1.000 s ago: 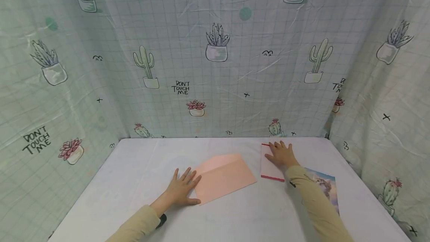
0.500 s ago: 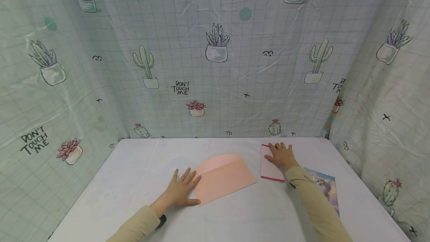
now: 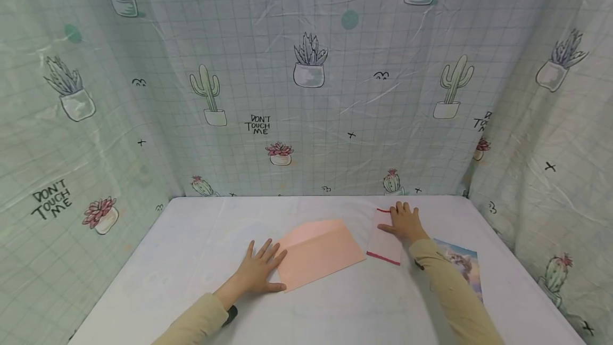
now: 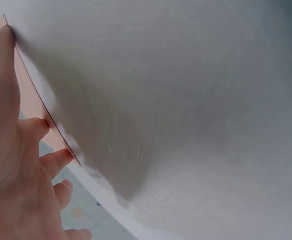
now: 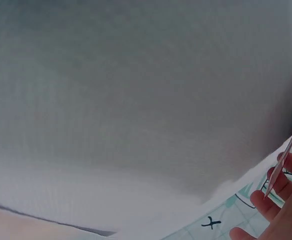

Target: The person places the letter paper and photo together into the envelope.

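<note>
A peach envelope (image 3: 322,261) lies flat near the middle of the table, its flap unfolded on the far side. My left hand (image 3: 258,271) rests spread at its left edge, thumb by the near corner. In the left wrist view, the fingertips touch the envelope's edge (image 4: 30,97). Farther back on the right, my right hand (image 3: 406,224) holds a thin pale sheet with two red edges (image 3: 383,248), thumb over its top. The right wrist view has the sheet edge-on (image 5: 287,152), with fingers curled at it.
A kitten picture (image 3: 471,264) lies on the right, partly covered by the right sleeve (image 3: 447,292). The white table (image 3: 191,238) ends at a cactus-printed curtain (image 3: 306,116) behind and on both sides.
The red-edged sheet has turned, its near end swinging left toward the envelope. My right hand has shifted slightly to the right with it. The left hand and envelope have stayed put.
</note>
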`<act>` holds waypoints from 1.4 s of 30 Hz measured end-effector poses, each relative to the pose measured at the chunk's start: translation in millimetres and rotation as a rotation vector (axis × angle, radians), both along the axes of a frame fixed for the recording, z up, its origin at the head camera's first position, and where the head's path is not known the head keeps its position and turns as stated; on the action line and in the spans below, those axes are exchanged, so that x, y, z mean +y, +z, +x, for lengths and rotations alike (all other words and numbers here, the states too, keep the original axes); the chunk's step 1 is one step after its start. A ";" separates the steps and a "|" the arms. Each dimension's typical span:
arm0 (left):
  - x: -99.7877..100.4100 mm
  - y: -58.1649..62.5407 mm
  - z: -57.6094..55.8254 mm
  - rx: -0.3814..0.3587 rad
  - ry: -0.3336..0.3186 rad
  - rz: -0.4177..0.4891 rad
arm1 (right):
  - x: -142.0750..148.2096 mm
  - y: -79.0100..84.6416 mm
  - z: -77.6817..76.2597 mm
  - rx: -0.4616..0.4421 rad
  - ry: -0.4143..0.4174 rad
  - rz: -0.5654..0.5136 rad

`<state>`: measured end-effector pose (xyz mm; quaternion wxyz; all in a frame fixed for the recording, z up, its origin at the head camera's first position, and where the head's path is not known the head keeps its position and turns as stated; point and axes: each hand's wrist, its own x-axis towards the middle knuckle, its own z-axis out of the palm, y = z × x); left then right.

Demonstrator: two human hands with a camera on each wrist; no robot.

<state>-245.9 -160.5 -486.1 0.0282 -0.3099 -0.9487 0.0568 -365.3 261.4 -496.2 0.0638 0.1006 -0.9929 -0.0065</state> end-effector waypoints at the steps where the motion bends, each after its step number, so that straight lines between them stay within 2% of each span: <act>1: -0.1 -0.3 0.1 -0.002 0.001 0.002 | 0.8 -0.6 -0.3 0.001 0.001 0.004; 6: -0.5 -2.7 0.5 -0.006 0.010 0.007 | 4.2 -3.1 -2.6 0.007 -0.004 0.006; 12: 1.0 0.4 3.2 0.002 0.013 0.008 | 6.7 -1.4 -2.2 -0.011 -0.013 -0.009; 16: 1.1 0.5 3.4 0.000 0.010 0.015 | 6.4 3.1 -1.1 0.019 0.012 0.019; 21: -1.4 -0.5 4.7 0.019 -0.029 0.084 | 6.5 15.5 1.0 0.064 0.056 0.019; 25: -1.9 0.0 4.4 0.027 -0.040 0.097 | 7.1 28.6 4.7 0.079 0.087 -0.027; 34: 3.7 1.7 0.9 0.009 0.007 0.013 | 13.2 55.6 12.0 0.058 0.131 -0.125; 37: 4.7 2.6 0.4 0.011 0.010 0.020 | 15.7 67.0 12.7 0.027 0.163 -0.208; 42: 4.8 4.1 0.9 -0.001 0.010 0.031 | 24.1 84.5 13.3 -0.077 0.203 -0.403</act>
